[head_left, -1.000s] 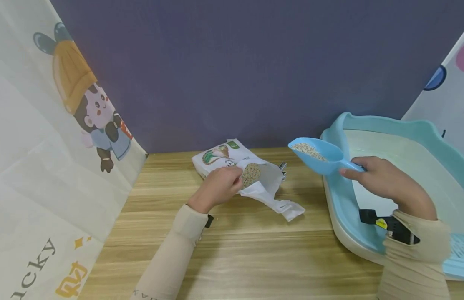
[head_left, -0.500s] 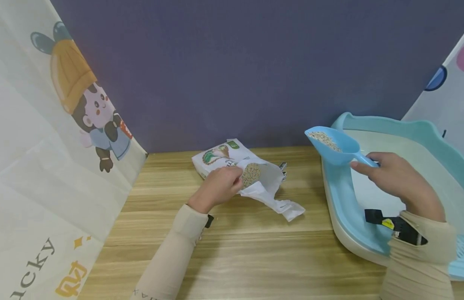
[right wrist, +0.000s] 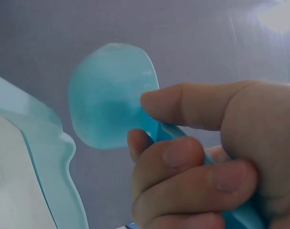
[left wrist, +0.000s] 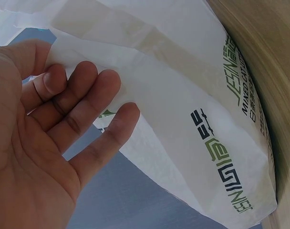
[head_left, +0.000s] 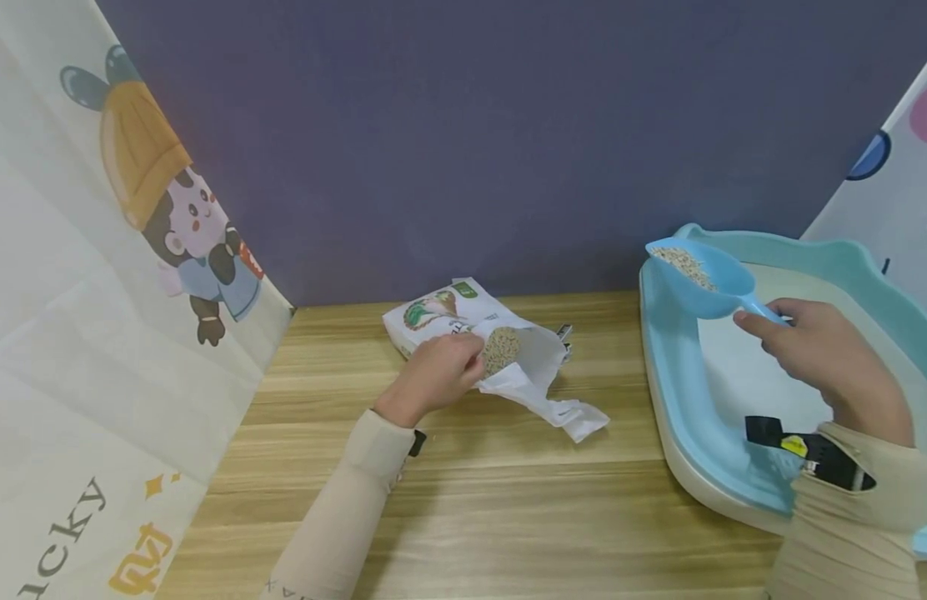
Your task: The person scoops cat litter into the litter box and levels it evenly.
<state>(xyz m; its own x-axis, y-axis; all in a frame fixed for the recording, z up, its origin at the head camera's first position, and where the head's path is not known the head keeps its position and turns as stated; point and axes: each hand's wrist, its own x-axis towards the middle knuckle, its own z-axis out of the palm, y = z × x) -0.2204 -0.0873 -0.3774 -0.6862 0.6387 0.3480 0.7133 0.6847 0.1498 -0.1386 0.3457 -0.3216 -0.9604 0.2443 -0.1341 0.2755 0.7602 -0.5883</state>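
Note:
A white bag of cat litter lies on its side on the wooden table, its torn mouth facing right with tan pellets inside. My left hand pinches the edge of that mouth between thumb and forefinger; in the left wrist view the other fingers curl loosely beside the printed bag. On the right, my right hand grips the handle of a light blue scoop, which carries pellets and hangs over the litter tray's left side. From below, the right wrist view shows the scoop's underside.
The blue-rimmed litter tray with a white floor stands at the right of the wooden table. A dark blue wall rises behind. Printed curtains bound the left side, and another printed panel stands at the right.
My right hand has carried the loaded scoop rightward and slightly up, from beside the tray to over its left part. The left hand and the bag have stayed put.

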